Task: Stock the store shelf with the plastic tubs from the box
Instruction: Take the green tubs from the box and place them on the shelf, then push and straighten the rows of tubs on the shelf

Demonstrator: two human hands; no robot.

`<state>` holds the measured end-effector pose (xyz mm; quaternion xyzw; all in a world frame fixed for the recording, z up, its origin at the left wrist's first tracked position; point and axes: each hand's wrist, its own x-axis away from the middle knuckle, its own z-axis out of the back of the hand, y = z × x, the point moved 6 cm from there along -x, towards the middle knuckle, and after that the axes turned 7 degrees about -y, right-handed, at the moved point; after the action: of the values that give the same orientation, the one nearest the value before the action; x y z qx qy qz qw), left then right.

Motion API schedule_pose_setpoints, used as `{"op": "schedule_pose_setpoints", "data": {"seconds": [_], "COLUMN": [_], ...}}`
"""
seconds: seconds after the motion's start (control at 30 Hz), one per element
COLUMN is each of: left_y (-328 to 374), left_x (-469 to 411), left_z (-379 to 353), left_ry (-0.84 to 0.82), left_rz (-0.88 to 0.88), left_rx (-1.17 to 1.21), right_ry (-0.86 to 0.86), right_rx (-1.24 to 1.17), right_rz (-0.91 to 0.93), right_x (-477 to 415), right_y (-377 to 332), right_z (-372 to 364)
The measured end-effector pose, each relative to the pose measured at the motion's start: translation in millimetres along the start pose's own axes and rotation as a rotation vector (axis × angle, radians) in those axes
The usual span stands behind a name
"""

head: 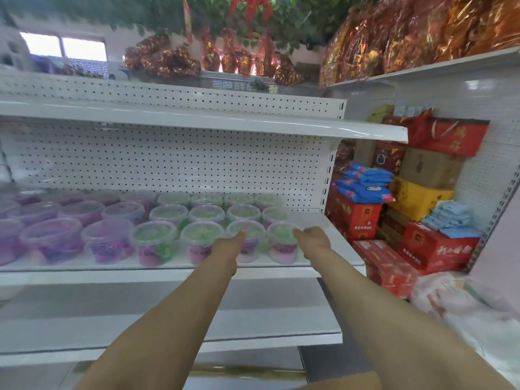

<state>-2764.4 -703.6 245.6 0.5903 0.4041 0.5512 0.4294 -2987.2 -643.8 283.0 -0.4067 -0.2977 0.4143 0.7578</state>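
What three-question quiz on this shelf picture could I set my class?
1. True or false: the green-topped tubs stand left of the purple tubs.
2. What is stacked right of the shelf? A red boxes B bottles C baskets
3. Fill in: the left hand and right hand reach to the ___ row of tubs.
Key: 1 false; 2 A; 3 front.
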Motion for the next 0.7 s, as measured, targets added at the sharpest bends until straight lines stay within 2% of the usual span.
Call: {"op": "schedule_pose_setpoints", "data": {"seconds": [0.2, 0.33, 0.47, 0.7], "left_y": [52.7, 77.6, 83.8, 86.4], "left_x": [51.3, 83.5, 106.5, 114.2], "left_z": [32.1, 64.7, 99.6, 184.6], "left_ry": [0.122, 0.241, 0.314, 0.396], "left_rz": [-0.337, -0.481, -0.551, -0.498], "left_rx": [-0.461, -0.813, -0.933, -0.983], "right_ry": [-0.153, -0.169, -0.174, -0.196], "right_rx": [0.488, 0.652, 0.716, 0.767], "right_rz": [0.455, 0.674, 0.763, 0.818], "right_x": [42.2, 67.9, 91.5, 124.6], "right_y": [-70.4, -100.9, -119.1, -156.4], "right_z": [-11.5, -26.7, -49.0, -104.7]}}
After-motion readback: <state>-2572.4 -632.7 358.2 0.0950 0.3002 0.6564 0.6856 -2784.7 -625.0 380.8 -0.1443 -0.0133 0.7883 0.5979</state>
